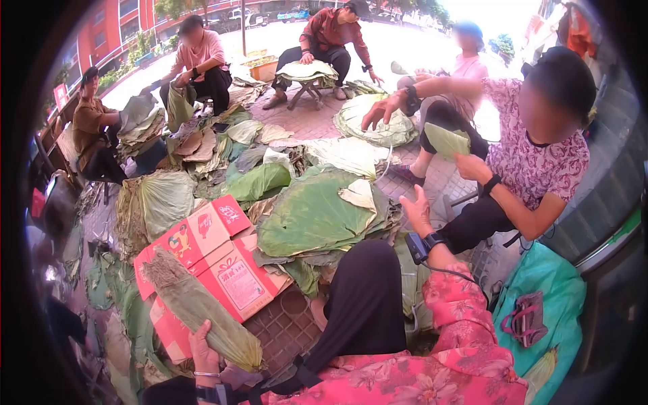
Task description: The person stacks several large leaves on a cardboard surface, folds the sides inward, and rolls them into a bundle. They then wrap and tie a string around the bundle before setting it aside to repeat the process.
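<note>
My left hand (202, 347) grips a long folded bundle of dried leaf (202, 307), which slants over a flattened red cardboard box (226, 270). My right hand (417, 210) is raised with its fingers apart and nothing in it, just right of a stack of large green leaves (310, 212). A small pale leaf piece (358, 197) lies on top of that stack. My knee (368, 270) is between the two hands.
A person in a patterned shirt (540, 158) sits close on the right, one arm stretched over a round leaf stack (374, 121). Several others sit around the leaf heap (260, 182). At the lower right lies a green sack (557, 290) with a small purple bag (530, 318).
</note>
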Demonstrator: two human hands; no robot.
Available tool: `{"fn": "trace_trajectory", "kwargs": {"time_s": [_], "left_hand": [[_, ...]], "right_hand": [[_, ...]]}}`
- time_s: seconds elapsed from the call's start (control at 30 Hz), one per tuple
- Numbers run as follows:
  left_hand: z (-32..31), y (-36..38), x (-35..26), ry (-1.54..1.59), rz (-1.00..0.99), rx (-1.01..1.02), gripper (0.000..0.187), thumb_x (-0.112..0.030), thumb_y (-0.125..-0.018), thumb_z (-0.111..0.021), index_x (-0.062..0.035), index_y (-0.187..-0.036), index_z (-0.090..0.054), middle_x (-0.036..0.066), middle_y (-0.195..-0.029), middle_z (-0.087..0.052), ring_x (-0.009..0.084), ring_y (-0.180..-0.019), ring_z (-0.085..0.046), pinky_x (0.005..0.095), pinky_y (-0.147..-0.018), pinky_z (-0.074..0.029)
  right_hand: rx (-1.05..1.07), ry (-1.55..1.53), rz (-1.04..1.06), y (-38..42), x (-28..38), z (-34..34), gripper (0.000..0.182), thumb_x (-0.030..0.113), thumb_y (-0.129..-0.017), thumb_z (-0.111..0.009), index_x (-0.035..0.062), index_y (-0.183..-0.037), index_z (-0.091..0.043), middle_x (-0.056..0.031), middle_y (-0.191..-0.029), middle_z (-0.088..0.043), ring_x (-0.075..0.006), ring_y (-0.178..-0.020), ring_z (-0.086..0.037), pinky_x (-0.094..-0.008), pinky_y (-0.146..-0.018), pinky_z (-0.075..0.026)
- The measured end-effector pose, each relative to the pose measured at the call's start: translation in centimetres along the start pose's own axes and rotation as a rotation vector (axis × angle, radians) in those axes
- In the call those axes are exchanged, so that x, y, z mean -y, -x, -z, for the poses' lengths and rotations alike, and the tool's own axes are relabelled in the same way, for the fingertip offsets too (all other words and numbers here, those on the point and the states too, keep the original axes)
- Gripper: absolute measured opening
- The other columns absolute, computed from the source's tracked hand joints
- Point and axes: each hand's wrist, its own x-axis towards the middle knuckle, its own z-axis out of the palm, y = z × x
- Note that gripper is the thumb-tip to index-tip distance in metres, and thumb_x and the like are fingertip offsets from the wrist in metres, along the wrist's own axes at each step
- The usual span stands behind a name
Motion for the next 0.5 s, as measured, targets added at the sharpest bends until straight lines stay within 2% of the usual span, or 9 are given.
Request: {"fn": "trace_trajectory", "kwargs": {"time_s": [0.13,0.27,0.33,0.4,0.47,0.5], "left_hand": [[-0.3,0.0,0.2,0.01,0.038,0.025,0.043,0.002,-0.075,-0.06,0.0037,-0.116,-0.048,0.014,-0.102,-0.06,0.027,-0.09,-0.061,0.0405,-0.081,-0.052],[-0.6,0.3,0.1,0.051,0.035,0.062,0.043,0.002,-0.075,-0.059,0.0042,-0.117,-0.047,0.014,-0.103,-0.06,0.0269,-0.089,-0.061,0.0406,-0.081,-0.052],[-0.7,0.4,0.3,0.077,0.013,0.103,0.044,-0.001,-0.075,-0.062,0.0018,-0.117,-0.049,0.013,-0.106,-0.06,0.0271,-0.092,-0.061,0.0413,-0.083,-0.052],[-0.3,0.4,0.3,0.113,0.01,0.128,0.044,-0.003,-0.076,-0.064,0.0003,-0.117,-0.05,0.012,-0.107,-0.06,0.0271,-0.094,-0.061,0.0417,-0.084,-0.051],[0.0,0.3,0.2,0.165,0.017,0.149,0.043,-0.004,-0.076,-0.064,-0.0004,-0.117,-0.05,0.011,-0.107,-0.061,0.0269,-0.095,-0.06,0.0418,-0.085,-0.05],[0.0,0.4,0.1,0.209,0.025,0.147,0.041,-0.005,-0.077,-0.063,-0.0004,-0.116,-0.051,0.011,-0.106,-0.061,0.0267,-0.095,-0.06,0.0421,-0.087,-0.049]], "right_hand": [[-0.138,-0.166,0.16,-3.0,6.3,-0.9,0.071,0.035,-0.069,-0.073,-0.0029,-0.122,-0.045,-0.0208,-0.117,-0.053,-0.0321,-0.111,-0.049,-0.038,-0.096,-0.037],[-0.053,-0.181,0.434,-3.4,15.8,1.4,0.071,0.036,-0.072,-0.072,-0.0052,-0.123,-0.044,-0.0224,-0.12,-0.049,-0.032,-0.113,-0.046,-0.0347,-0.097,-0.035],[0.619,-0.306,0.556,-5.3,16.6,0.5,0.063,0.034,-0.078,-0.066,-0.0045,-0.123,-0.045,-0.0215,-0.119,-0.049,-0.0312,-0.112,-0.047,-0.0366,-0.095,-0.036],[1.435,-0.359,1.224,-7.0,25.0,3.5,0.049,0.031,-0.083,-0.06,-0.0019,-0.119,-0.051,-0.0191,-0.105,-0.058,-0.0302,-0.102,-0.055,-0.0389,-0.092,-0.039],[1.577,-0.193,1.109,-3.8,25.6,2.8,0.039,0.028,-0.085,-0.056,-0.0006,-0.112,-0.056,-0.0183,-0.098,-0.062,-0.0285,-0.097,-0.059,-0.039,-0.087,-0.042],[1.268,-0.03,0.679,1.9,22.2,1.9,0.035,0.026,-0.084,-0.056,-0.0005,-0.107,-0.058,-0.0188,-0.099,-0.061,-0.0273,-0.096,-0.059,-0.038,-0.082,-0.044]]}}
